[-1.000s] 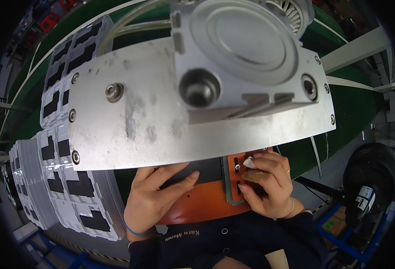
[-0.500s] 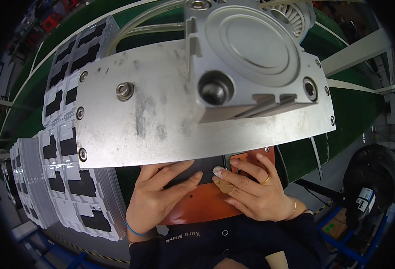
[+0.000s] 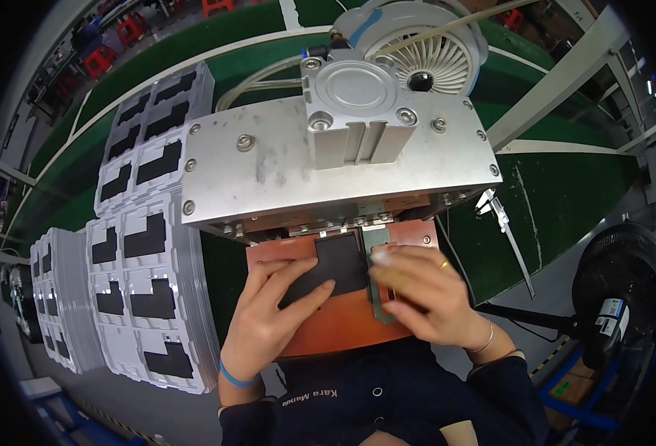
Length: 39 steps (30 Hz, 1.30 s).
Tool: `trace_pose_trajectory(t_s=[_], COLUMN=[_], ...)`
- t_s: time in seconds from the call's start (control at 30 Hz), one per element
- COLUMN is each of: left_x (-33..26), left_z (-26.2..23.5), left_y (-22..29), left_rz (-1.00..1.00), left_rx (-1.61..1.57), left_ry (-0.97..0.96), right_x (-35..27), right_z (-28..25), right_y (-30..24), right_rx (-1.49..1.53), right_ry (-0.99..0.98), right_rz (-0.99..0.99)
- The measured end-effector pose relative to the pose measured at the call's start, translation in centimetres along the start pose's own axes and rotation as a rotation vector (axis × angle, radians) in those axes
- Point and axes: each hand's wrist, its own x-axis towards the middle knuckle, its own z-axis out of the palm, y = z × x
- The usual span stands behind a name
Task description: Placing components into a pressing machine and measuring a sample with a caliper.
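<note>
A flat black rectangular piece (image 3: 343,264) lies on the orange plate (image 3: 358,327) in front of the metal press (image 3: 283,178). My left hand (image 3: 265,305) rests at its left side, thumb and fingers spread, fingertips touching the black surface. Just right of the piece runs a narrow green strip (image 3: 377,236). Over this strip hovers my right hand (image 3: 428,290), smeared by motion, its fingers bent. Something white covers a fingertip, and a tan covering shows beside it; I cannot tell whether the hand holds anything.
Stacked white trays (image 3: 108,271) with black pieces stand at the left. A cylinder block (image 3: 358,111) tops the press, with a white fan (image 3: 447,63) behind. A caliper (image 3: 508,230) lies on the green table (image 3: 566,193) at right. A black fan (image 3: 611,297) stands beyond.
The view has shifted back, so the press looks smaller and more of the black piece and green strip shows. My right hand has lifted and blurred; my left hand stays on the piece.
</note>
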Motion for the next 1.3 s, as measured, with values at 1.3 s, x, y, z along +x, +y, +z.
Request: trace_pose_trajectory(t_s=[1.3], left_x=[-28.8], left_z=[-14.3], left_y=[-14.1], left_rz=[-0.883], left_rx=[0.822], left_ry=[0.925], right_x=[1.5], right_z=[9.0], right_y=[-7.6], right_rx=[0.642], right_ry=[-0.161], right_rz=[0.232])
